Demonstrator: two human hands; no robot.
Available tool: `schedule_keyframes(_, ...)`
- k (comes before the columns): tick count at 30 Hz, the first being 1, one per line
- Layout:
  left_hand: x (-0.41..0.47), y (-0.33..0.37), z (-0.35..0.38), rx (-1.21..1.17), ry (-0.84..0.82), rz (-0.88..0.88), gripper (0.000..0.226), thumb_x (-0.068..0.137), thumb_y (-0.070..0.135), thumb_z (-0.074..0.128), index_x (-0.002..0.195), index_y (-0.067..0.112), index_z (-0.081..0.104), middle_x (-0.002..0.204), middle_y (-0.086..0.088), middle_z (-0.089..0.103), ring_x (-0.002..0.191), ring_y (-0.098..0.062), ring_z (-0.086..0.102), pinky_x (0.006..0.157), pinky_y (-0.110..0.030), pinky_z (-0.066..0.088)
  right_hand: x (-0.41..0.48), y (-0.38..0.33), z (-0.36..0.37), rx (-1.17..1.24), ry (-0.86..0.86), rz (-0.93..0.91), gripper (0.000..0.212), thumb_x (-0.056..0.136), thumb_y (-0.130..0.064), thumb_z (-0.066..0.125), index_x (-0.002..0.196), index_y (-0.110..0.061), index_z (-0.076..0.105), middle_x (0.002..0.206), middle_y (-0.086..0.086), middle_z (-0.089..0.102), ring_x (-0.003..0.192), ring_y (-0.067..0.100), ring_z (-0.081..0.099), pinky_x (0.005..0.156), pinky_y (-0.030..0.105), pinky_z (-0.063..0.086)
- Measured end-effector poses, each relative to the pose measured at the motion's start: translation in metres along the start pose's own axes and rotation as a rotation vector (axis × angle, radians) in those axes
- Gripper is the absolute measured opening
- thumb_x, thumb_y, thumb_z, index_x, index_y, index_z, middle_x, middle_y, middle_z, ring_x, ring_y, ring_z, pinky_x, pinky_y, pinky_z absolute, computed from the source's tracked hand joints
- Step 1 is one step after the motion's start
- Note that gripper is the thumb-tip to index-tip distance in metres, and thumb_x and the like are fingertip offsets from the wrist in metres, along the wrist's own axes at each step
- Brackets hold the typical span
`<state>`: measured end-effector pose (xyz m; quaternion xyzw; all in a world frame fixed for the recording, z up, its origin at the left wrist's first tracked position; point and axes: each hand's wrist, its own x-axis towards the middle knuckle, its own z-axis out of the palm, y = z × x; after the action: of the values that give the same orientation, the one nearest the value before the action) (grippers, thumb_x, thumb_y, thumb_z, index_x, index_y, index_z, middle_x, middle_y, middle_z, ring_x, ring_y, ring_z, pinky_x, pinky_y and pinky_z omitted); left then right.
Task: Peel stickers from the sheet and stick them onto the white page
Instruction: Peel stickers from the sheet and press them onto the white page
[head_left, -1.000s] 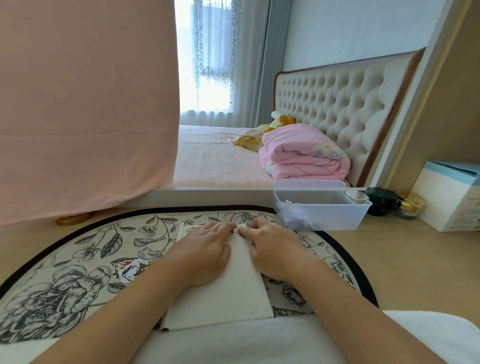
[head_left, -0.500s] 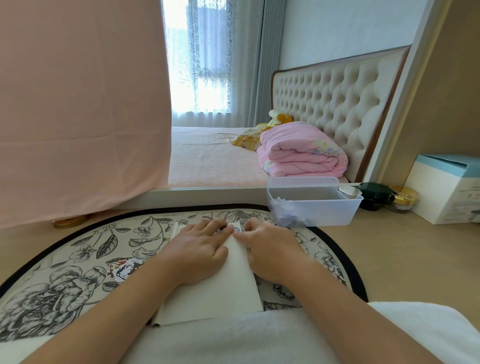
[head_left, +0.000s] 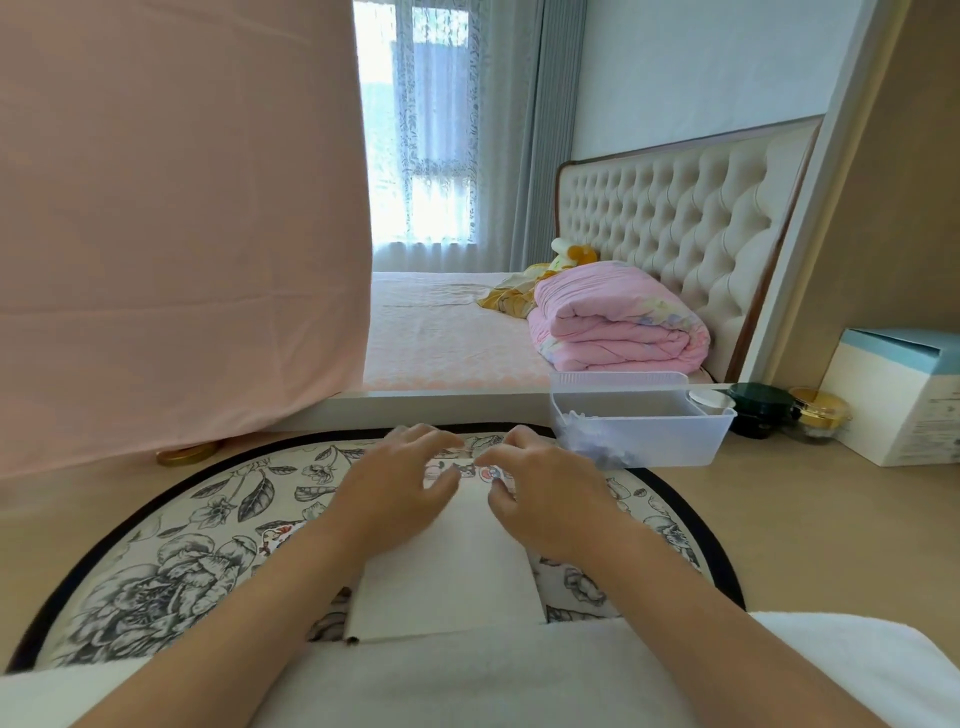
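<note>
A white page lies on the floral mat in front of me. Small colourful stickers sit in a row at its far edge, between my hands. My left hand hovers over the page's upper left part with fingers spread and curled. Over the upper right part, my right hand has its fingers arched and its fingertips close to the stickers. Neither hand visibly holds anything. A bit of printed sheet peeks out beside my left wrist, mostly hidden.
The oval floral mat with a black rim covers the desk. A clear plastic bin stands just right of my right hand. Jars and a white-blue box sit at far right. A pink cloth hangs at left.
Both hands have lifted from lying flat on the page and their fingers have spread, uncovering the stickers at the page's far edge. The view has tilted up slightly.
</note>
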<state>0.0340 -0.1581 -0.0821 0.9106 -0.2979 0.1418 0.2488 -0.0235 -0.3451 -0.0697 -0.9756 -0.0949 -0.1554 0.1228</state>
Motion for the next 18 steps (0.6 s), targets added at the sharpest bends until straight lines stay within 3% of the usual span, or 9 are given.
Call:
schedule_keyframes(6, -0.038, -0.040, -0.047, 0.081, 0.064, -0.079, 0.025, 0.096, 0.029, 0.056, 0.119, 0.037, 0.064, 0.111, 0.026, 0.057, 0.103, 0.002, 0.050, 0.083, -0.019, 0.041, 0.007, -0.056, 0.005, 0.171, -0.066, -0.115, 0.030, 0.096, -0.041, 0.051, 0.123, -0.041, 0.063, 0.113, -0.019, 0.059, 0.100, 0.007, 0.059, 0.088, 0.033, 0.050)
schedule_keyframes(12, -0.086, -0.086, -0.065, 0.098, -0.005, -0.166, 0.027, 0.096, 0.029, 0.059, 0.121, 0.037, 0.063, 0.112, 0.024, 0.057, 0.103, 0.003, 0.049, 0.085, -0.018, 0.040, 0.031, -0.108, 0.025, 0.178, -0.154, -0.172, 0.032, 0.097, -0.040, 0.055, 0.126, -0.036, 0.065, 0.120, -0.013, 0.061, 0.111, 0.014, 0.058, 0.088, 0.032, 0.046)
schedule_keyframes(18, -0.101, -0.099, -0.063, 0.083, -0.029, -0.139, 0.025, 0.097, 0.042, 0.055, 0.120, 0.040, 0.063, 0.107, 0.026, 0.054, 0.106, 0.003, 0.044, 0.096, -0.026, 0.042, 0.043, -0.131, 0.039, -0.036, -0.259, -0.219, 0.041, 0.096, -0.050, 0.056, 0.133, -0.034, 0.062, 0.135, -0.008, 0.055, 0.121, 0.018, 0.054, 0.094, 0.036, 0.045)
